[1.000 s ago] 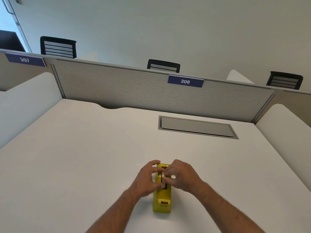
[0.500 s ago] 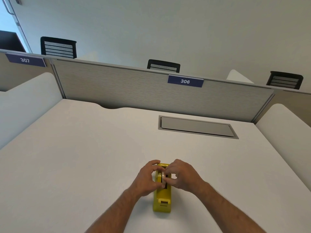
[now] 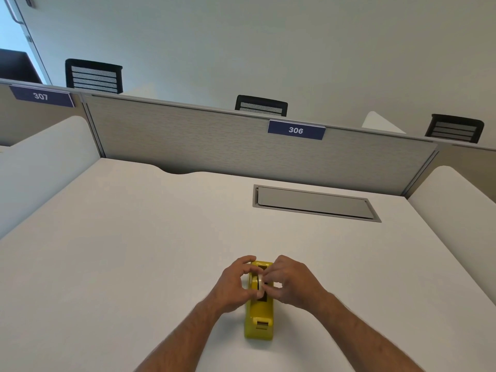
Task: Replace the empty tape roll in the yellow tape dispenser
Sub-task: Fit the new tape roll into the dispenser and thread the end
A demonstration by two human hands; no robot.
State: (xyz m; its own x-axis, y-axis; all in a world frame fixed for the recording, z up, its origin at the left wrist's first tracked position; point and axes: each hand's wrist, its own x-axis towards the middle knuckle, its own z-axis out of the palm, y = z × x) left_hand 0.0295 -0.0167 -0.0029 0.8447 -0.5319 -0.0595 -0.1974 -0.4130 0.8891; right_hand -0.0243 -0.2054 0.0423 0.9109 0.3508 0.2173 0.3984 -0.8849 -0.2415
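Observation:
The yellow tape dispenser lies lengthwise on the white desk, its cutter end toward me. A pale tape roll sits upright in the dispenser's well. My left hand cups the dispenser's left side, with thumb and fingers pinching the roll. My right hand comes in from the right, its fingertips closed on the roll's right face. Most of the roll is hidden by my fingers.
A grey cable hatch is set into the desk behind the dispenser to the right. A grey divider panel with a "306" label closes the back. White side screens flank the desk.
Both hands have kept their pinch on the roll over the dispenser; only the fingers have shifted slightly.

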